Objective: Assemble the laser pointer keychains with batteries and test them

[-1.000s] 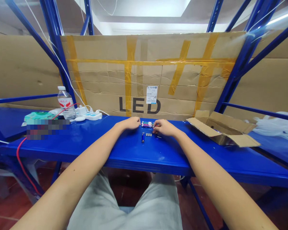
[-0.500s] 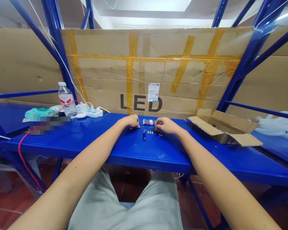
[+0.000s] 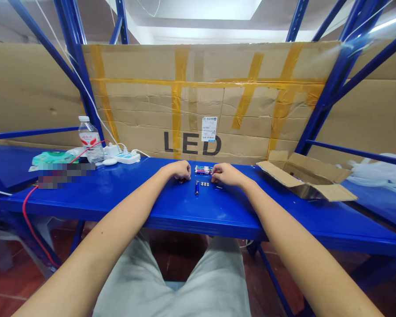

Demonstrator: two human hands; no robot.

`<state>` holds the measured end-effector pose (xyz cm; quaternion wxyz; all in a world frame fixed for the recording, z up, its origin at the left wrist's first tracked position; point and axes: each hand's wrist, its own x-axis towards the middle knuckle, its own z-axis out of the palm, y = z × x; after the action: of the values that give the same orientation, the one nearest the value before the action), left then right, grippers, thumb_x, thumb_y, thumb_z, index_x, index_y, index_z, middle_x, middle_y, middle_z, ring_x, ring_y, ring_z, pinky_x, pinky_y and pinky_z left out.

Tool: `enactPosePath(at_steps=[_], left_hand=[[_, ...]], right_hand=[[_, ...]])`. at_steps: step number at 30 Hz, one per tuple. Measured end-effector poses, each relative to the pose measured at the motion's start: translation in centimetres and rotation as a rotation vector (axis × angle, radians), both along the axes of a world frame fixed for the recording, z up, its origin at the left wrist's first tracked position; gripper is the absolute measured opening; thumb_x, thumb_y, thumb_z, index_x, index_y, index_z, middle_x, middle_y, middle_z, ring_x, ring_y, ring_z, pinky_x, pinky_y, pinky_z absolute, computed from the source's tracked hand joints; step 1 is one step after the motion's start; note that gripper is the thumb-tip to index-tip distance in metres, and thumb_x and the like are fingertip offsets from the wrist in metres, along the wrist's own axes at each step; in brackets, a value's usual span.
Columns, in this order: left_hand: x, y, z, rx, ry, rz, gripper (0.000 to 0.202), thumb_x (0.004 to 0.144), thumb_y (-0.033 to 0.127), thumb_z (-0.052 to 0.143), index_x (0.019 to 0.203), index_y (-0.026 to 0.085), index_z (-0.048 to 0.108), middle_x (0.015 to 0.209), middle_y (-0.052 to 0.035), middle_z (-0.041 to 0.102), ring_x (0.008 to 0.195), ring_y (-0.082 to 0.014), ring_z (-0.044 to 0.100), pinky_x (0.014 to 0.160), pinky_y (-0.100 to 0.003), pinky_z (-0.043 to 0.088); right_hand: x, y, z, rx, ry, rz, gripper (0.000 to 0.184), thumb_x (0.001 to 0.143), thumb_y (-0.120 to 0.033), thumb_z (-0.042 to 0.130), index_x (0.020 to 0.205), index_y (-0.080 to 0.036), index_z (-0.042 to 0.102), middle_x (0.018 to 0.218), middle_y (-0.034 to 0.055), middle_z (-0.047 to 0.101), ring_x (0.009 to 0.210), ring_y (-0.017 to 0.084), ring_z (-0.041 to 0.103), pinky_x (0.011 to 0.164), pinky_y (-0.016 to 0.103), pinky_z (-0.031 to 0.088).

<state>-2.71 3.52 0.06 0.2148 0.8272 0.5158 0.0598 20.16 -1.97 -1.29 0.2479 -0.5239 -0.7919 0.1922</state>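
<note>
Lying between both hands on the blue tabletop point(image 3: 119, 193), a row of small coloured flashlights point(image 3: 203, 169) has its long axes running left to right. The right hand point(image 3: 225, 174) has its fingers bunched at the row's right end. The left hand point(image 3: 180, 169) is curled just to the left of the row. I cannot tell whether either hand grips anything. Button cells point(image 3: 204, 183) and one blue flashlight point(image 3: 196, 188), pointing away, lie nearer the person. An open cardboard box point(image 3: 303, 176) sits well to the right.

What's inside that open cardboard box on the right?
Only the box's bare brown inner walls and a shadowed hollow show. Its near wall and flap cover the bottom, so any contents cannot be seen.
</note>
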Motion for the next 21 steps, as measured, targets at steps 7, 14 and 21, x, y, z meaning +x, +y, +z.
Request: enactPosePath(at_steps=[7,14,21], left_hand=[[0.08,-0.35,0.25,-0.049,-0.086,0.138,0.021,0.063,0.018,0.079,0.067,0.014,0.058,0.060,-0.0035,0.065,0.056,-0.0144,0.062,0.060,-0.027,0.053],[-0.70,0.21,0.77,0.111,0.004,0.180,0.015,0.057,0.016,0.079,0.060,0.015,0.064,0.047,-0.0010,0.059,0.058,-0.0157,0.061,0.066,-0.026,0.050],[-0.85,0.41,0.71,0.048,-0.041,0.296,0.014,0.057,0.008,0.076,0.067,0.013,0.068,0.048,-0.0020,0.059,0.056,-0.0177,0.062,0.063,-0.028,0.051]], right_hand=[[-0.08,-0.24,0.14,-0.017,0.004,-0.005,0.008,0.081,-0.009,0.055,0.080,-0.017,0.057,0.080,0.0068,0.075,0.072,0.016,0.069,0.064,0.022,0.049],[0.19,0.18,-0.18,-0.016,0.002,0.005,0.008,0.080,-0.010,0.055,0.081,-0.017,0.058,0.081,0.0069,0.075,0.072,0.015,0.069,0.063,0.022,0.049],[0.34,0.49,-0.37,-0.015,0.000,0.020,0.008,0.080,-0.010,0.054,0.080,-0.017,0.057,0.081,0.0059,0.075,0.072,0.015,0.069,0.064,0.022,0.049]])
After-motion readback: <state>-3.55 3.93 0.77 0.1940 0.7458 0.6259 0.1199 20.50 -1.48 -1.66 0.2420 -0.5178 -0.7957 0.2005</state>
